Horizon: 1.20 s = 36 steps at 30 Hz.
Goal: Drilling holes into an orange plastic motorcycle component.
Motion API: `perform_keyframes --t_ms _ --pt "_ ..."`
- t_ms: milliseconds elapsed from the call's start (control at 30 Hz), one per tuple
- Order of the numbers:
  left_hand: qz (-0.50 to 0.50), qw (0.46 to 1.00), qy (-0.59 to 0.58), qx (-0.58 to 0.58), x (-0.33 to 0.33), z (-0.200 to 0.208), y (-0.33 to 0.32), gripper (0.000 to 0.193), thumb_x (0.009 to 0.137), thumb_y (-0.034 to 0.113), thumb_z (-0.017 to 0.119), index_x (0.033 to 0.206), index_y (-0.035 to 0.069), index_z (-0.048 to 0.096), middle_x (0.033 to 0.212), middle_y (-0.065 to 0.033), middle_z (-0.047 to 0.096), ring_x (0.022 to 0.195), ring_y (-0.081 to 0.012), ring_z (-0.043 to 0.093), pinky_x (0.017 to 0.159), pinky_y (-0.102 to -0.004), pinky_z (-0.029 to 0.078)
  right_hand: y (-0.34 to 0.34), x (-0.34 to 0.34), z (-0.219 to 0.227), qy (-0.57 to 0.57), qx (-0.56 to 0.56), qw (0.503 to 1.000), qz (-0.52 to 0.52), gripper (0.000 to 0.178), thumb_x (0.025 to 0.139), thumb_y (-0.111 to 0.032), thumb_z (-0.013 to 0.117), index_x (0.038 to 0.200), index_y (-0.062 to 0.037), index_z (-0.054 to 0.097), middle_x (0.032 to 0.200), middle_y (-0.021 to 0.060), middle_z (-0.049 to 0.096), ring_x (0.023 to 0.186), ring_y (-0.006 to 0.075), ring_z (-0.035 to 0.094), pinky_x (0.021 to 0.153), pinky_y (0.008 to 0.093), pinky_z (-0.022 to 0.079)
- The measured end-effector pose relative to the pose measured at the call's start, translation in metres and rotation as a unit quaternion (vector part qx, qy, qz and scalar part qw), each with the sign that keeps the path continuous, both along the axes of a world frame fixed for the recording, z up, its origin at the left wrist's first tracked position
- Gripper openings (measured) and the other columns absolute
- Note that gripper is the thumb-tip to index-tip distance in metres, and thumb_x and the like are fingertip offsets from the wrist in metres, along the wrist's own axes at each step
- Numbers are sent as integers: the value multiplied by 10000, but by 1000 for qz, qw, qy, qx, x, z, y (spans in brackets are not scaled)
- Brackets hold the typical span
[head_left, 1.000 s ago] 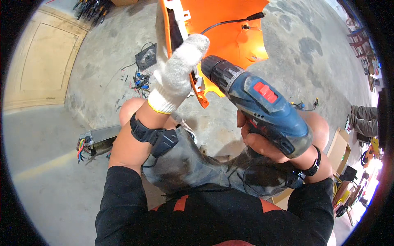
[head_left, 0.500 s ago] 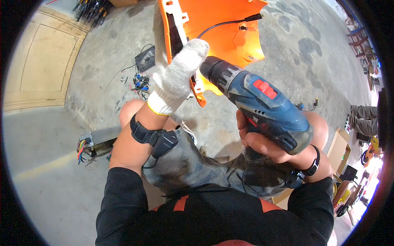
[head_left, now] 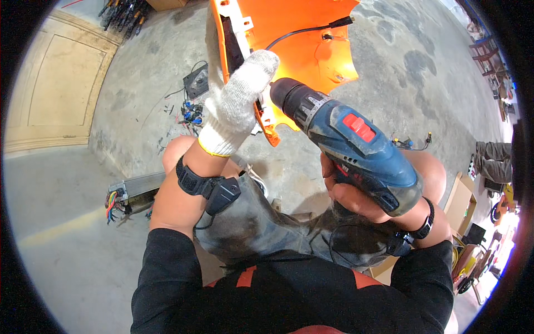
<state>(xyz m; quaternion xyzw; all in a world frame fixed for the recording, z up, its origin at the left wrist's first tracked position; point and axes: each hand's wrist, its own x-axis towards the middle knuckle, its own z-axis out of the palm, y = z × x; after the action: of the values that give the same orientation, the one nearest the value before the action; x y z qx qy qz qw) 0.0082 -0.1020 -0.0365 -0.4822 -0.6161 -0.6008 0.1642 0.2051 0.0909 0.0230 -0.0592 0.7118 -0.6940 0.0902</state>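
Head view shows the left hand (head_left: pixel 236 106) in a white knitted cotton glove, pressed against the edge of a large orange plastic body panel (head_left: pixel 300 50) standing on the concrete floor (head_left: pixel 156 100). The bare right hand (head_left: pixel 356 195) is wrapped around the grip of a blue cordless drill (head_left: pixel 350 142), whose black chuck is at the panel, just beside the glove.

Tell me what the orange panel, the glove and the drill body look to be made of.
Panel: likely moulded plastic, smooth with a slight sheen, thin formed edges.
Glove: knitted white fabric, probably cotton; the ribbed weave shows.
Drill: blue hard plastic shell, scuffed and dusty, with a dark chuck that may be metal or plastic.
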Motion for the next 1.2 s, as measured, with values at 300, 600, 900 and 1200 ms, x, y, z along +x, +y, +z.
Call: perform_keyframes --t_ms 300,600,900,1200 --pt "-72 948 -309 3 19 19 -2 288 994 164 544 1215 -5 621 875 -32 634 557 -95 579 493 -211 465 2 3 -3 39 27 999 -3 238 831 -74 677 1062 -42 626 923 59 654 812 197 622 749 305 506" --pt "45 995 42 -77 8 1 -12 276 1001 111 495 1205 -25 622 1158 -109 649 915 -154 649 680 -257 541 4 1 10 -63 -8 997 39 363 878 -131 684 1206 -36 559 947 11 613 853 106 585 793 265 474" --pt "46 996 39 -65 1 0 -11 298 913 47 617 1204 -13 605 1180 -185 652 1144 -307 623 994 -415 488 3 3 20 -128 -66 989 9 379 866 -138 690 1205 -29 560 914 23 611 802 123 597 749 278 491" --pt "46 889 -452 52 -12 27 -3 297 948 236 600 1130 4 631 1062 -106 661 994 -178 652 860 -334 530 13 11 3 -83 -48 995 10 405 873 -28 655 1253 -59 516 1049 27 572 807 96 565 721 259 473"
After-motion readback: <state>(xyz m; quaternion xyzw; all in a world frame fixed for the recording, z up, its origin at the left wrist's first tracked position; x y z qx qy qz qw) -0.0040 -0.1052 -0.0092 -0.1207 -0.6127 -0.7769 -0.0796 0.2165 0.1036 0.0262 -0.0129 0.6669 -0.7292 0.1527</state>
